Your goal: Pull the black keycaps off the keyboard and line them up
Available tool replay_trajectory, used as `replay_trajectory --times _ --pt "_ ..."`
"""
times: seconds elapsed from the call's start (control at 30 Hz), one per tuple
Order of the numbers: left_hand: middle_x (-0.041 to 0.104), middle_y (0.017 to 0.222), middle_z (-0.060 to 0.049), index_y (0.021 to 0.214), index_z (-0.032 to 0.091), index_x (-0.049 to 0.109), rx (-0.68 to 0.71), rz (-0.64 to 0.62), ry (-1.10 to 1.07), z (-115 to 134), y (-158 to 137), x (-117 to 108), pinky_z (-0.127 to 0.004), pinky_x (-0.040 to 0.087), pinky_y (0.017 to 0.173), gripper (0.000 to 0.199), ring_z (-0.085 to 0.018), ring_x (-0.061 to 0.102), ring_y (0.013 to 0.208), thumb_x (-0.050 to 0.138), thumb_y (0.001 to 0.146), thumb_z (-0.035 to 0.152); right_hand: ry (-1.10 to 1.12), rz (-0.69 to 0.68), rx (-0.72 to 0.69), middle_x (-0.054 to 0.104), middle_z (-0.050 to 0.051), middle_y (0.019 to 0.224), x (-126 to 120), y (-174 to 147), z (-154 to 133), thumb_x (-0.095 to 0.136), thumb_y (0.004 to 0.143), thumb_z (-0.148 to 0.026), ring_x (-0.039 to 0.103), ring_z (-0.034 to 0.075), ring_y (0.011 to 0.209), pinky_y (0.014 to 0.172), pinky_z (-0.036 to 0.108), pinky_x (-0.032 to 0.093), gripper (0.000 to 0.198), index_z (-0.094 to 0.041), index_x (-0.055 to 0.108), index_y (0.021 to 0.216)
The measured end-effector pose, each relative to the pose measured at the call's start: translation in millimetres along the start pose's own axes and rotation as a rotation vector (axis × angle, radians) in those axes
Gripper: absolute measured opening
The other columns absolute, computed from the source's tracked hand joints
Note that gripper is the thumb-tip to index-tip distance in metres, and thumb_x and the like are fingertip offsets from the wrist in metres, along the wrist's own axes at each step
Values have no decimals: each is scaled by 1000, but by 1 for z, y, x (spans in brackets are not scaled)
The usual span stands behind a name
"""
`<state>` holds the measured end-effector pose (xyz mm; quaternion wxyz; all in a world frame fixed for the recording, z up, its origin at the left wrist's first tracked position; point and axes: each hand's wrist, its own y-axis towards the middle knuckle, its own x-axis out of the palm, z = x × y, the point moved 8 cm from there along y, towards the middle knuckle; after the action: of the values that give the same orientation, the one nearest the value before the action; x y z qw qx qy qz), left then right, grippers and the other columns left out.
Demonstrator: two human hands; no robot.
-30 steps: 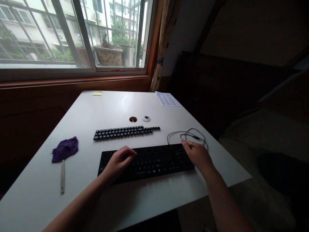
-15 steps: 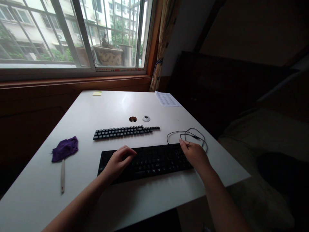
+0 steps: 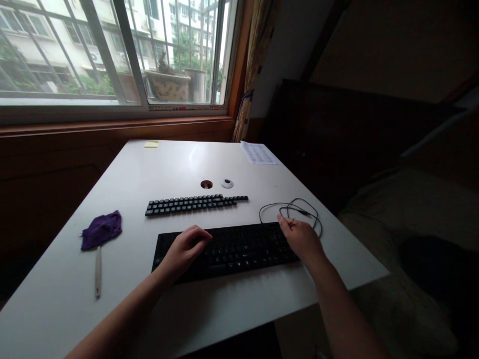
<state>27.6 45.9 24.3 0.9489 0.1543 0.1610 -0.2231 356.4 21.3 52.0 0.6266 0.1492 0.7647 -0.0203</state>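
A black keyboard (image 3: 239, 252) lies near the front of the white table, some of its surface hidden by my hands. Over its left part is my left hand (image 3: 189, 244), fingers curled and closed; what they hold, if anything, is hidden. My right hand (image 3: 299, 234) is above the keyboard's right end, thumb and fingers pinched together. Whether something small sits in that pinch is too unclear to tell. Behind the keyboard, several loose black keycaps (image 3: 190, 204) stand in neat rows. A black cable (image 3: 264, 205) loops from the keyboard's back edge to the right.
To the left lies a purple cloth (image 3: 102, 230) on a pale stick handle (image 3: 98, 271). Farther back are a round hole (image 3: 206, 184) in the table, its white cover (image 3: 227, 183), yellow sticky notes (image 3: 151, 144) and a printed sheet (image 3: 260, 153). The table's right edge slants towards me.
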Motion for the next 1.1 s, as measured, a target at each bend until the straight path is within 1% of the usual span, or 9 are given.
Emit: replay_trajectory --times 0.1,0.33,0.47,0.53,0.6,0.67,0.83,1.1 --pt "65 92 -3 91 19 66 -5 5 -1 0 0 -1 -30 46 81 10 -18 62 89 57 90 19 -22 -11 -5 75 12 80 2 0 0 31 99 -51 69 27 78 63 31 38 56 -21 75 81" --pt "65 92 -3 91 19 67 -7 3 0 -1 1 -1 -29 46 79 10 -18 61 87 57 90 18 10 -47 17 75 13 84 11 1 2 33 98 -52 69 27 80 64 31 40 55 -22 77 84" --pt "64 92 -4 92 19 66 -5 -1 -3 -2 1 0 -29 46 79 10 -18 61 88 56 90 19 97 -60 51 75 12 81 13 6 14 36 95 -53 69 27 80 65 30 41 52 -22 76 83" --pt "65 92 -4 92 19 66 -3 0 -1 -2 0 0 -30 46 80 10 -18 61 88 56 90 19 184 -70 75 73 11 75 15 9 22 38 94 -55 68 26 79 65 29 41 53 -20 73 75" --pt "64 92 -3 92 20 66 -6 2 2 -2 0 0 -30 46 80 10 -18 61 88 57 90 20 262 -85 86 70 9 68 17 12 29 38 93 -57 66 25 74 64 29 40 55 -20 66 64" --pt "64 92 -3 92 20 66 -11 2 2 -2 0 -1 -30 46 80 10 -18 61 88 57 91 20 308 -96 98 65 7 61 20 14 34 38 92 -59 64 23 68 62 29 39 56 -21 59 57" --pt "64 92 -3 92 20 66 -6 -4 -3 -1 0 -1 -30 46 81 10 -18 61 88 56 91 19 381 -112 120 56 3 53 28 17 41 40 89 -61 57 20 60 60 28 37 54 -21 52 54" --pt "64 92 -4 92 20 66 -3 -7 -5 -1 0 0 -30 46 80 11 -18 61 88 56 90 19 440 -148 128 53 2 52 32 20 43 42 87 -63 53 18 56 57 28 35 54 -21 49 53"
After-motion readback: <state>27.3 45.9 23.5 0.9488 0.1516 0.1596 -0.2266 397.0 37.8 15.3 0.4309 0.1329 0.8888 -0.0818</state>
